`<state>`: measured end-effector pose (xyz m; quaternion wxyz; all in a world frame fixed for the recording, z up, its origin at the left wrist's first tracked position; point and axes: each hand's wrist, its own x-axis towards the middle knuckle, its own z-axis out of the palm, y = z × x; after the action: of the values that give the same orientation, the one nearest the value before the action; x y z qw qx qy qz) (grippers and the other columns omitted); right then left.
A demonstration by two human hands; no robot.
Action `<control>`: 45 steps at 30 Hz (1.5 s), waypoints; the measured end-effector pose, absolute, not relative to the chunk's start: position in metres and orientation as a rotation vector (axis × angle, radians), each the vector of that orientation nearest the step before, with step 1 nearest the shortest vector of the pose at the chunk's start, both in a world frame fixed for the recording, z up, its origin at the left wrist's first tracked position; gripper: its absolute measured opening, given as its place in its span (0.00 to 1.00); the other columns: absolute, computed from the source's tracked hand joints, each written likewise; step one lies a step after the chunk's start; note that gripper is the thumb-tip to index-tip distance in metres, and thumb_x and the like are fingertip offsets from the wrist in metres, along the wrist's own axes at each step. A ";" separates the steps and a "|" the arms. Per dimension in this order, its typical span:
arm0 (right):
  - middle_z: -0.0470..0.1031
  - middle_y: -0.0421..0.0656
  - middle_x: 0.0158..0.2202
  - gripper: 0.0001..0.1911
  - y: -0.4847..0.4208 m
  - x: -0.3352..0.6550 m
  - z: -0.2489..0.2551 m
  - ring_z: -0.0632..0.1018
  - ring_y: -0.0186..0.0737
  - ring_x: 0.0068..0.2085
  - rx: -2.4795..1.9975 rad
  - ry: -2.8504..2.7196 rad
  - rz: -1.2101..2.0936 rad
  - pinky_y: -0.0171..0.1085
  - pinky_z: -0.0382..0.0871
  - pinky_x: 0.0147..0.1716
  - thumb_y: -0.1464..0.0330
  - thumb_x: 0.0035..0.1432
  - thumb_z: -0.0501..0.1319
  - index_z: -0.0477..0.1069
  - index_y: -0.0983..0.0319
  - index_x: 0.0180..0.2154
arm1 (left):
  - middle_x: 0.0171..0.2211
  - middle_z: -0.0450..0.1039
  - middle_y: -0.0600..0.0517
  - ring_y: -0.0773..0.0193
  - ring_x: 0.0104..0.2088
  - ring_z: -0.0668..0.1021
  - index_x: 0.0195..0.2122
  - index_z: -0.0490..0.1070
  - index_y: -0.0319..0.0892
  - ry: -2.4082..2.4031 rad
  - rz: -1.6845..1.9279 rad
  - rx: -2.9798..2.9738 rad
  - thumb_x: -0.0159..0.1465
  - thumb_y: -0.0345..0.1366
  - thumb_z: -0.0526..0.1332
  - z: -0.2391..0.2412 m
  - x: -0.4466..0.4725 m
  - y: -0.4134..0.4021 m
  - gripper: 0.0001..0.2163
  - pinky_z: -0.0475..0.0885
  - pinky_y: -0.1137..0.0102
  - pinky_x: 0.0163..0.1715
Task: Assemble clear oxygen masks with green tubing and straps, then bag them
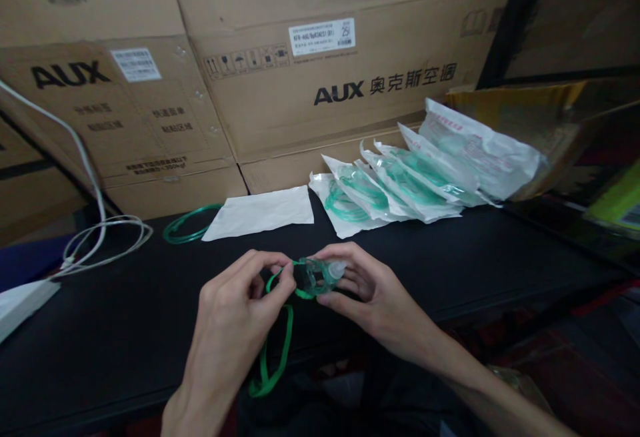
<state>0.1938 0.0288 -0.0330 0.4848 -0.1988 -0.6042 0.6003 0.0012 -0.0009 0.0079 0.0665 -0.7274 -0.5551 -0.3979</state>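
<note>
A small see-through green plastic mask with a whitish connector is held just above the front part of the black table. My right hand grips it from the right, thumb below and fingers behind. At the mask's left side, my left hand pinches the green elastic strap between thumb and forefinger. The strap's loop hangs down past the table's front edge. Behind my hands lie a flat white packet and a coil of green tubing, partly under the packet's left end.
Several white-and-clear packets of green tubing lean in a row at the back right. Large cardboard boxes wall off the back of the black table. A white cable and a white power strip lie at left.
</note>
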 end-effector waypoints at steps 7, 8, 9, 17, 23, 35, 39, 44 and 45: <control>0.76 0.39 0.49 0.21 0.029 0.195 -0.033 0.78 0.36 0.53 -0.491 -1.483 1.450 0.37 0.72 0.56 0.77 0.57 0.68 0.71 0.55 0.50 | 0.23 0.72 0.58 0.70 0.19 0.69 0.32 0.77 0.43 -1.697 -1.174 -2.165 0.63 0.36 0.62 0.009 -0.001 0.000 0.06 0.66 0.73 0.25; 0.76 0.39 0.49 0.21 0.029 0.195 -0.033 0.78 0.36 0.53 -0.492 -1.485 1.448 0.38 0.72 0.56 0.77 0.57 0.68 0.71 0.55 0.50 | 0.23 0.72 0.58 0.70 0.19 0.69 0.32 0.77 0.43 -1.698 -1.168 -2.161 0.63 0.36 0.62 0.009 0.000 0.000 0.06 0.66 0.73 0.25; 0.76 0.39 0.49 0.21 0.029 0.196 -0.033 0.78 0.37 0.53 -0.495 -1.488 1.446 0.38 0.72 0.56 0.77 0.57 0.68 0.71 0.56 0.50 | 0.23 0.72 0.58 0.70 0.19 0.69 0.32 0.77 0.43 -1.700 -1.162 -2.156 0.63 0.36 0.62 0.009 0.000 0.000 0.06 0.66 0.73 0.25; 0.76 0.39 0.48 0.19 0.028 0.195 -0.029 0.78 0.38 0.52 -0.531 -1.510 1.413 0.41 0.73 0.57 0.76 0.56 0.68 0.72 0.56 0.48 | 0.23 0.72 0.57 0.70 0.19 0.70 0.33 0.77 0.43 -1.689 -1.159 -2.161 0.64 0.37 0.62 0.010 0.003 -0.002 0.06 0.66 0.73 0.24; 0.76 0.40 0.49 0.19 0.029 0.195 -0.031 0.78 0.39 0.54 -0.526 -1.503 1.410 0.41 0.72 0.57 0.76 0.56 0.69 0.72 0.56 0.48 | 0.23 0.72 0.57 0.70 0.19 0.70 0.32 0.77 0.43 -1.677 -1.194 -2.177 0.64 0.37 0.62 0.013 0.006 -0.003 0.07 0.66 0.73 0.24; 0.76 0.39 0.49 0.20 0.029 0.195 -0.033 0.78 0.38 0.54 -0.510 -1.488 1.430 0.40 0.72 0.57 0.75 0.56 0.69 0.71 0.55 0.49 | 0.24 0.73 0.58 0.71 0.18 0.69 0.33 0.78 0.44 -1.689 -1.209 -2.203 0.64 0.37 0.63 0.012 0.005 -0.004 0.06 0.65 0.74 0.23; 0.76 0.40 0.50 0.20 0.029 0.195 -0.033 0.78 0.39 0.54 -0.509 -1.494 1.425 0.41 0.73 0.57 0.75 0.56 0.70 0.72 0.55 0.49 | 0.24 0.73 0.58 0.71 0.18 0.69 0.33 0.78 0.44 -1.681 -1.215 -2.228 0.64 0.38 0.63 0.011 0.005 -0.004 0.06 0.65 0.74 0.22; 0.76 0.39 0.49 0.20 0.029 0.195 -0.031 0.78 0.39 0.54 -0.493 -1.486 1.431 0.40 0.73 0.57 0.76 0.56 0.70 0.72 0.56 0.49 | 0.24 0.75 0.57 0.71 0.18 0.70 0.33 0.79 0.44 -1.678 -1.216 -2.232 0.64 0.40 0.63 0.011 0.004 -0.002 0.07 0.66 0.74 0.22; 0.75 0.39 0.49 0.20 0.029 0.195 -0.031 0.78 0.38 0.54 -0.489 -1.484 1.435 0.39 0.73 0.57 0.76 0.56 0.70 0.72 0.56 0.49 | 0.24 0.75 0.57 0.71 0.18 0.71 0.33 0.79 0.44 -1.682 -1.216 -2.226 0.65 0.40 0.63 0.011 0.003 -0.001 0.07 0.66 0.74 0.22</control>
<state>0.1952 0.0287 -0.0311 0.4883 -0.2013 -0.6106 0.5901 0.0033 -0.0010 0.0112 0.0489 -0.7305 -0.5521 -0.3989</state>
